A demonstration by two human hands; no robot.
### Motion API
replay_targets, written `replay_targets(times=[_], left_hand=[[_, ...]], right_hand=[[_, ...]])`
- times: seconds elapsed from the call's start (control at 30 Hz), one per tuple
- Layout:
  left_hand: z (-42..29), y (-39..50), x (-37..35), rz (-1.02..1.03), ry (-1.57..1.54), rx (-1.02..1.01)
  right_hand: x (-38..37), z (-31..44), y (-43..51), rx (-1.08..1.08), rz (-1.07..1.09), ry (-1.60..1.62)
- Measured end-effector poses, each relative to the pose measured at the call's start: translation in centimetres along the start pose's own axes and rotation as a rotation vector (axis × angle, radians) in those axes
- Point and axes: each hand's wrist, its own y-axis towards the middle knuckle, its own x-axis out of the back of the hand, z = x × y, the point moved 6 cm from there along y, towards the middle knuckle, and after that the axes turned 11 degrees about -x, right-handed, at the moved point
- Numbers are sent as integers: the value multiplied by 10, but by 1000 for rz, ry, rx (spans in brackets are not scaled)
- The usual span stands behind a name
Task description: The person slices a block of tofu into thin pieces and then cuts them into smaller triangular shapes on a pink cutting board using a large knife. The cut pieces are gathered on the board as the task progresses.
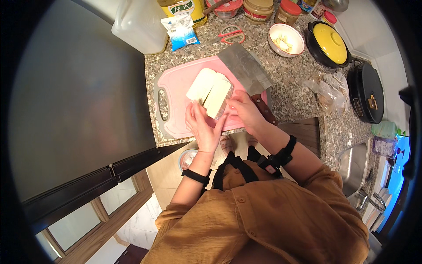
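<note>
Two slabs of white tofu, a left slab (201,84) and a right slab (219,95), lie side by side on a pink cutting board (178,115). A narrow dark gap parts them at the near end. My left hand (204,128) grips this near end, fingers at the left slab and thumb by the right slab's corner. At the right slab's outer side, my right hand (245,109) holds the edge with thumb and fingers. A cleaver (244,67) lies across the board's right side, its brown handle (264,109) partly behind my right hand.
Behind the board are kitchen scissors (230,35), a blue-white packet (180,33) and a bowl (286,39) holding pale slices. A yellow-lidded pot (329,43), a crumpled plastic bag (329,89) and a black round appliance (366,92) stand rightward. A sink (354,168) is at lower right.
</note>
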Motion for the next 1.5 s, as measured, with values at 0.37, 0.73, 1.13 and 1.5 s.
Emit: replay_targets(times=[0.37,0.73,1.13,1.5], left_hand=[[20,12,-51,-430,-692,342],[16,28,-56,-545,-479,337],[8,36,-38,-380,-245,220],[-7,66,-40,168,224,64]], right_hand=[[-25,72,63,332,411,-46],[-26,69,80,262,560,-135],[-27,77,80,306,503,-205],[-37,72,83,152,660,-133]])
